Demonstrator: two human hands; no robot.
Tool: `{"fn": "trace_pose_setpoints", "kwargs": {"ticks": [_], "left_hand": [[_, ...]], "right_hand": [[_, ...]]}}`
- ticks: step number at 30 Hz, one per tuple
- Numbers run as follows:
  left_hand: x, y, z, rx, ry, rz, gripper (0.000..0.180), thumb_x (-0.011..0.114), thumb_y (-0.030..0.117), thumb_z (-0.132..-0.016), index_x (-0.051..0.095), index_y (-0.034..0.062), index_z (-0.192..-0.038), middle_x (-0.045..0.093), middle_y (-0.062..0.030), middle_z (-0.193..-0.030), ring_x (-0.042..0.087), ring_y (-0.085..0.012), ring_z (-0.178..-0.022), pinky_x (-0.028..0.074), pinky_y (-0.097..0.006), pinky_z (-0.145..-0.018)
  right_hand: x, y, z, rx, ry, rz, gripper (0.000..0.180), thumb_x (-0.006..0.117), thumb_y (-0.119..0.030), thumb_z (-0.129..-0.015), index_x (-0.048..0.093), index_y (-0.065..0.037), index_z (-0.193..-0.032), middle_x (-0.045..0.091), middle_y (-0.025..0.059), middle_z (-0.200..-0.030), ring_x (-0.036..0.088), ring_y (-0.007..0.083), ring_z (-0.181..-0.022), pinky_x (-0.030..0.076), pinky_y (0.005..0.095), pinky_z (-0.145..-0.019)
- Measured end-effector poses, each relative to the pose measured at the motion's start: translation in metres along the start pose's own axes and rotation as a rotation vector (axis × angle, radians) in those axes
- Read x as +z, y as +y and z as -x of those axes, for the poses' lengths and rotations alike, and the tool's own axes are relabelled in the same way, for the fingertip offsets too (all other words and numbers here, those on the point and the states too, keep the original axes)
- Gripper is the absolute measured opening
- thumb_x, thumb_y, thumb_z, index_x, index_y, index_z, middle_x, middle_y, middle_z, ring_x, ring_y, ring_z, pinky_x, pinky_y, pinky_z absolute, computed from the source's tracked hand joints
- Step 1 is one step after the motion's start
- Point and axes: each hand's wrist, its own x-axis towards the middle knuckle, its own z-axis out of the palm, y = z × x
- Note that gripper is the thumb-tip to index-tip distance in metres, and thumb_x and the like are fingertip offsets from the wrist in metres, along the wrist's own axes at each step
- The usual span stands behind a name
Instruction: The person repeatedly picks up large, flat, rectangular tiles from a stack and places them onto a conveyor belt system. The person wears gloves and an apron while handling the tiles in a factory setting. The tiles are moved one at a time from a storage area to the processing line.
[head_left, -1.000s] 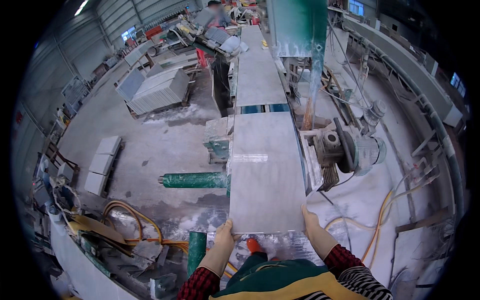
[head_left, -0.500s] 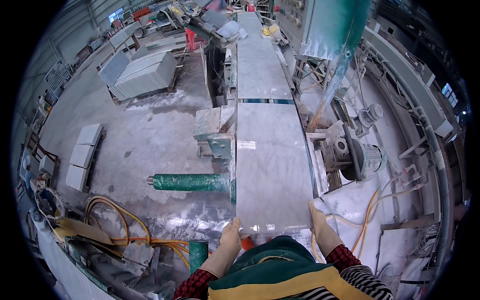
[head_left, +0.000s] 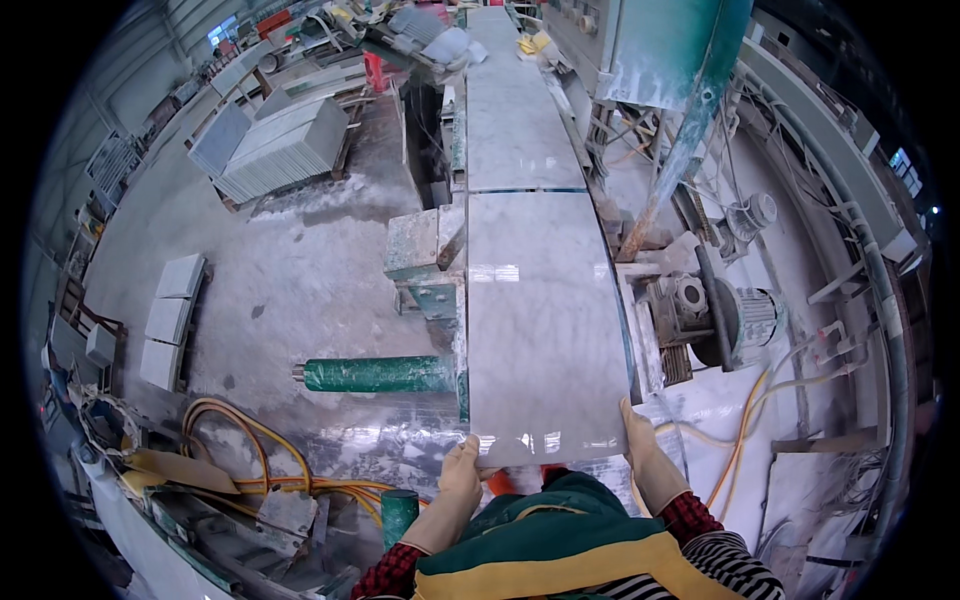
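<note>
A large polished grey-white stone slab (head_left: 545, 330) lies lengthwise on the conveyor in front of me, its near end jutting toward my body. My left hand (head_left: 462, 468) is closed on the slab's near left corner. On the near right corner, my right hand (head_left: 638, 437) grips the edge, the fingers partly hidden beneath the stone. Beyond a narrow gap, a second polished slab (head_left: 520, 125) lies in line with the first. Red-checked cuffs and a green apron (head_left: 550, 535) with a yellow band show below my hands.
A green roller (head_left: 380, 374) sticks out left of the conveyor. Orange hoses (head_left: 270, 470) coil on the floor at lower left. Motors (head_left: 745, 320) stand close on the right, under a green tank (head_left: 665, 50). Stacked slabs (head_left: 285, 145) and smaller tiles (head_left: 170, 320) rest on the left floor.
The gap between the near slab and the far one has narrowed. Both hands keep their hold on the near corners. The whole view has shifted slightly.
</note>
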Motion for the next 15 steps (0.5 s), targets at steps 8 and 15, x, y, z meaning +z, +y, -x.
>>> {"fn": "trace_pose_setpoints", "kwargs": {"ticks": [8, 15], "left_hand": [[0.008, 0.003, -0.011, 0.021, 0.052, 0.007, 0.039, 0.055, 0.034, -0.106, 0.063, -0.0031, -0.113, 0.07, -0.0143, -0.104, 0.072, -0.0227, -0.084, 0.064, -0.032, -0.063], [0.016, 0.011, -0.014, 0.036, 0.055, -0.043, 0.041, 0.055, 0.035, -0.105, 0.062, -0.0044, -0.115, 0.07, -0.0146, -0.102, 0.071, -0.0223, -0.083, 0.063, -0.032, -0.063]], "right_hand": [[-0.005, 0.005, -0.033, 0.015, 0.019, 0.01, 0.071, 0.066, -0.049, -0.097, 0.055, 0.012, -0.132, 0.065, 0.0189, -0.126, 0.066, 0.0283, -0.11, 0.055, 0.0394, -0.093], [0.002, -0.004, -0.04, -0.015, 0.015, -0.055, 0.069, 0.067, -0.047, -0.097, 0.055, 0.012, -0.132, 0.066, 0.0189, -0.123, 0.067, 0.0283, -0.108, 0.056, 0.0392, -0.091]]}}
